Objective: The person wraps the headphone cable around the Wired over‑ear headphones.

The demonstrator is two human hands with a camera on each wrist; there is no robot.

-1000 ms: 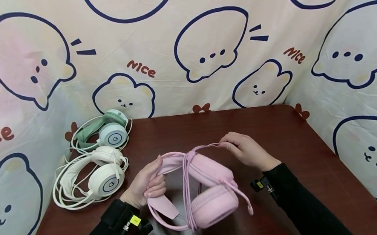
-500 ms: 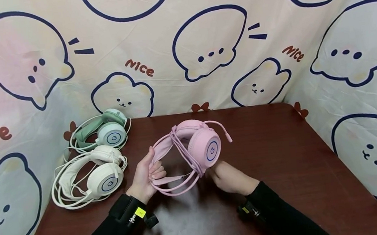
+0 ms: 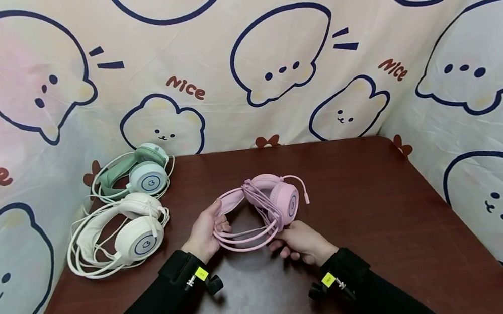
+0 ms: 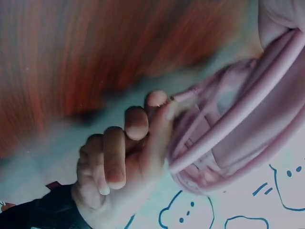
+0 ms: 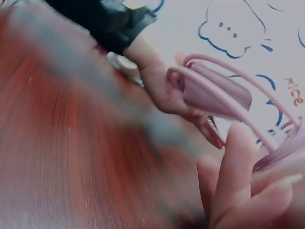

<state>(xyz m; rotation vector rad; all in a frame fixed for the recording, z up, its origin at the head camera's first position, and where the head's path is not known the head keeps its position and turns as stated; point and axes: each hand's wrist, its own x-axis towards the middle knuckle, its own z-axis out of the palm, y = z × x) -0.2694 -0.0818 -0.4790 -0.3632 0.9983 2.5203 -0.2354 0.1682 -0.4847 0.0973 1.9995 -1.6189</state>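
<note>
Pink headset [image 3: 268, 202] held above brown table [image 3: 374, 206], near its middle, between both hands. Cable wound in loops around headband and ear cups [image 3: 257, 212]. Boom mic [image 3: 298, 185] sticking out toward the right, tip pointing down.

Left hand [image 3: 206, 229]: fingers curled round the padded headband end, thumb on top; grip confirmed in left wrist view, fingers [image 4: 128, 143] bent against headband and wire frame [image 4: 228, 124]. Right hand [image 3: 302, 240]: under the ear cup, fingers curled up at its lower edge and the cable loops. Right wrist view blurred; fingers [image 5: 238, 171] bent, touching pink cable [image 5: 281, 152]; exact pinch not resolvable.

Black sleeves on both arms, small yellow tag at each wrist [image 3: 201, 273].

Elsewhere on table, far left: white headset [image 3: 124, 232] with its cable coiled around it, lying flat. Just behind it, touching or nearly so, green headset [image 3: 137, 173], also with cable coiled. Both well apart from the pink one.

Backdrop: cream cloth [image 3: 243, 67] printed with cartoon bears and "nice".
</note>
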